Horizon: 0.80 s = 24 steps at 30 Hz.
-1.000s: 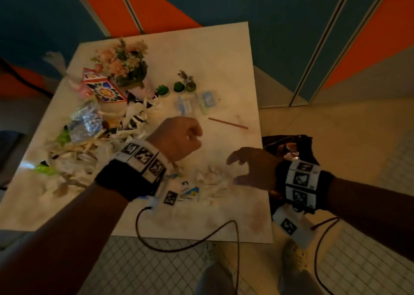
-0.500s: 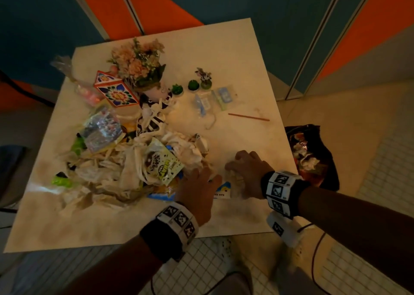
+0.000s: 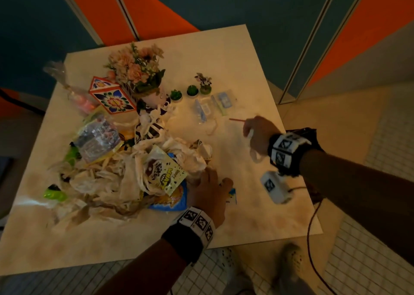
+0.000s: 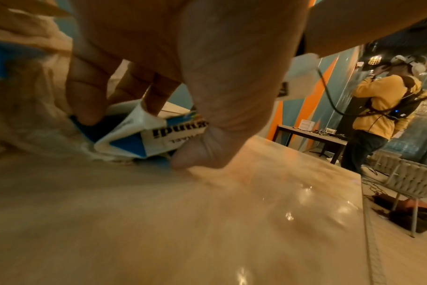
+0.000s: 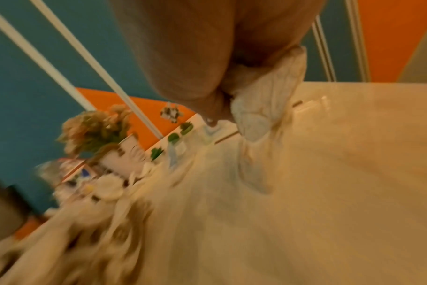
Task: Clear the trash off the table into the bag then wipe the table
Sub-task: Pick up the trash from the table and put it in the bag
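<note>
A heap of crumpled paper and wrappers [image 3: 116,178] covers the left half of the cream table [image 3: 257,205]. My left hand [image 3: 208,189] is at the heap's right edge, its fingers [image 4: 88,92] and thumb curled round a blue and white wrapper [image 4: 139,138]. Over the table's right side, my right hand [image 3: 257,133] holds a crumpled white tissue [image 5: 263,100], which hangs below the fist. A thin red stick [image 3: 237,120] lies just beyond its knuckles. The dark trash bag [image 3: 313,138] sits on the floor past the right edge, mostly hidden by my wrist.
A flower pot [image 3: 139,73], a patterned box [image 3: 112,96], three small green plants [image 3: 192,90], and clear packets [image 3: 212,106] stand at the back. A yellow snack bag [image 3: 163,169] tops the heap. Another person [image 4: 383,108], a chair and a side table show in the left wrist view.
My right hand lifted from the near edge and moved toward the red stick with the tissue. My left hand stayed at the heap's edge and closed on the wrapper.
</note>
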### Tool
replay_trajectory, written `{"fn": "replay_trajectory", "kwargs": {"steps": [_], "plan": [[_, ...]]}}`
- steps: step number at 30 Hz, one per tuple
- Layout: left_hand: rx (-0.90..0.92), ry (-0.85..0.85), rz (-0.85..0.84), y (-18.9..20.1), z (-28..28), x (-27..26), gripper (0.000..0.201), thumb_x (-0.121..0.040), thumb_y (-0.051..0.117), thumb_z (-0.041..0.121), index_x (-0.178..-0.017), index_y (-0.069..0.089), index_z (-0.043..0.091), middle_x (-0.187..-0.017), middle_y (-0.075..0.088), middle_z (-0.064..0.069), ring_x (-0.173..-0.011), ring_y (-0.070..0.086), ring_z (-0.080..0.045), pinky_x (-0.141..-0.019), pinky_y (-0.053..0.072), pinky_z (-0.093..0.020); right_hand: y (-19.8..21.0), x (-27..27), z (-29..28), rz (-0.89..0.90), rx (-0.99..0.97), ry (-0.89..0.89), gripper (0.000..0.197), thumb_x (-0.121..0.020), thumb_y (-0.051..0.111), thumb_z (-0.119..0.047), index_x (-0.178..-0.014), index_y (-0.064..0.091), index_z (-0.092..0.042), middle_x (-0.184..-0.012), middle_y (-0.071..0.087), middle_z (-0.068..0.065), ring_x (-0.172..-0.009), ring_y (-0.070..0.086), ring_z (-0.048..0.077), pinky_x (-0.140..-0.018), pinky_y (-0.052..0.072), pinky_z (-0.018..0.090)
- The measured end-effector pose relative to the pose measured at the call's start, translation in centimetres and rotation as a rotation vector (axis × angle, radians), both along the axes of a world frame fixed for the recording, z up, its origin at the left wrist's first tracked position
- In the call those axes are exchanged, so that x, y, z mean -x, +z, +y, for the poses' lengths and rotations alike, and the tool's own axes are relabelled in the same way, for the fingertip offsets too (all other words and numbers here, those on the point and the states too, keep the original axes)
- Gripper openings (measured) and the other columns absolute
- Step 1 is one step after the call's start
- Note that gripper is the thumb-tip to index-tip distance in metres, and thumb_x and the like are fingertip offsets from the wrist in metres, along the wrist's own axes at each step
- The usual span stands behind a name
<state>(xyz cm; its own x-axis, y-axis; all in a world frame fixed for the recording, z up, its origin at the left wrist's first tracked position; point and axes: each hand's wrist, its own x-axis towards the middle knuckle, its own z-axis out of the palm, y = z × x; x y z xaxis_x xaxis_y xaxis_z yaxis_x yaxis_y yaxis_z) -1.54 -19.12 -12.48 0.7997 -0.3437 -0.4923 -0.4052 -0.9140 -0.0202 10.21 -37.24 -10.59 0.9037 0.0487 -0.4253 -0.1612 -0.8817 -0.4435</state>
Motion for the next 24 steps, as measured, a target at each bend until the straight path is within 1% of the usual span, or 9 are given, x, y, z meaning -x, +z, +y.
{"fn": "replay_trajectory", "kwargs": {"steps": [3, 5, 10, 16, 18, 19, 20, 22, 24], "plan": [[0.003, -0.005, 0.030, -0.1, -0.2, -0.9, 0.059, -0.078, 0.063, 0.025, -0.128, 0.030, 0.025, -0.140, 0.023, -0.018, -0.131, 0.024, -0.041, -0.095, 0.038, -0.056, -0.4, -3.5, 0.1, 0.000, 0.018, -0.108, 0.034, -0.088, 0.047, 0.006, -0.114, 0.049, -0.016, -0.125, 0.035, 0.015, -0.092, 0.045, 0.035, -0.076, 0.038, 0.037], [0.015, 0.018, 0.044, -0.1, 0.0, -1.3, 0.061, -0.075, 0.066, 0.026, -0.126, 0.032, 0.027, -0.134, 0.027, -0.014, -0.125, 0.031, -0.040, -0.092, 0.040, -0.053, -1.0, -5.0, 0.4, 0.001, 0.021, -0.129, 0.039, -0.089, 0.046, 0.004, -0.122, 0.046, -0.017, -0.132, 0.030, 0.015, -0.092, 0.048, 0.038, -0.078, 0.042, 0.039], [0.132, 0.043, 0.033, 0.9, 0.7, -1.9, 0.061, -0.068, 0.068, 0.032, -0.118, 0.034, 0.027, -0.123, 0.033, -0.009, -0.114, 0.039, -0.034, -0.084, 0.046, -0.047, -2.4, -6.4, 0.9, 0.044, 0.111, -0.073, 0.031, -0.094, 0.046, -0.006, -0.125, 0.045, -0.011, -0.133, 0.032, 0.017, -0.106, 0.048, 0.042, -0.088, 0.042, 0.044], [0.538, 0.232, -0.094, 5.9, 1.4, -4.2, 0.053, -0.055, 0.064, 0.050, -0.096, 0.043, 0.025, -0.098, 0.041, 0.002, -0.090, 0.045, -0.022, -0.072, 0.045, -0.033, -2.2, -7.1, 0.9, 0.020, 0.254, 0.022, 0.035, -0.097, 0.047, -0.018, -0.128, 0.049, -0.002, -0.129, 0.045, 0.019, -0.127, 0.042, 0.036, -0.106, 0.031, 0.036], [0.663, 0.352, -0.176, 7.4, 2.1, -6.7, 0.056, -0.050, 0.065, 0.051, -0.096, 0.048, 0.024, -0.093, 0.044, 0.002, -0.087, 0.046, -0.021, -0.072, 0.045, -0.033, -1.9, -7.2, 0.9, 0.048, 0.219, -0.011, 0.040, -0.092, 0.057, -0.023, -0.124, 0.055, 0.000, -0.105, 0.054, 0.016, -0.119, 0.052, 0.035, -0.093, 0.041, 0.033], [0.686, 0.408, -0.210, 7.9, 2.3, -8.2, 0.058, -0.051, 0.066, 0.050, -0.099, 0.049, 0.024, -0.094, 0.045, 0.001, -0.088, 0.046, -0.021, -0.073, 0.046, -0.034, -1.9, -7.1, 0.9, 0.054, 0.201, -0.024, 0.041, -0.089, 0.060, -0.024, -0.121, 0.058, 0.001, -0.102, 0.056, 0.016, -0.115, 0.055, 0.036, -0.085, 0.043, 0.032], [0.690, 0.466, -0.226, 8.3, 2.5, -9.8, 0.058, -0.053, 0.069, 0.048, -0.101, 0.049, 0.023, -0.097, 0.045, 0.000, -0.089, 0.048, -0.021, -0.074, 0.046, -0.034, -1.8, -6.9, 1.0, 0.052, 0.192, -0.022, 0.039, -0.089, 0.059, -0.023, -0.120, 0.058, 0.001, -0.111, 0.057, 0.019, -0.114, 0.055, 0.036, -0.082, 0.042, 0.032], [0.675, 0.587, -0.185, 8.4, 2.4, -13.2, 0.052, -0.058, 0.074, 0.040, -0.100, 0.049, 0.022, -0.102, 0.043, -0.001, -0.086, 0.051, -0.021, -0.073, 0.045, -0.033, -1.8, -6.5, 0.9, 0.046, 0.187, -0.007, 0.033, -0.095, 0.050, -0.019, -0.122, 0.053, -0.001, -0.129, 0.049, 0.021, -0.119, 0.050, 0.036, -0.091, 0.040, 0.034], [0.615, 0.614, -0.118, 7.8, 1.8, -16.1, 0.047, -0.063, 0.077, 0.032, -0.099, 0.050, 0.019, -0.107, 0.041, -0.002, -0.083, 0.050, -0.019, -0.072, 0.039, -0.030, -1.5, -6.1, 0.7, 0.031, 0.136, -0.018, 0.027, -0.096, 0.046, -0.016, -0.119, 0.051, -0.004, -0.130, 0.049, 0.019, -0.118, 0.050, 0.036, -0.092, 0.041, 0.035]]}}
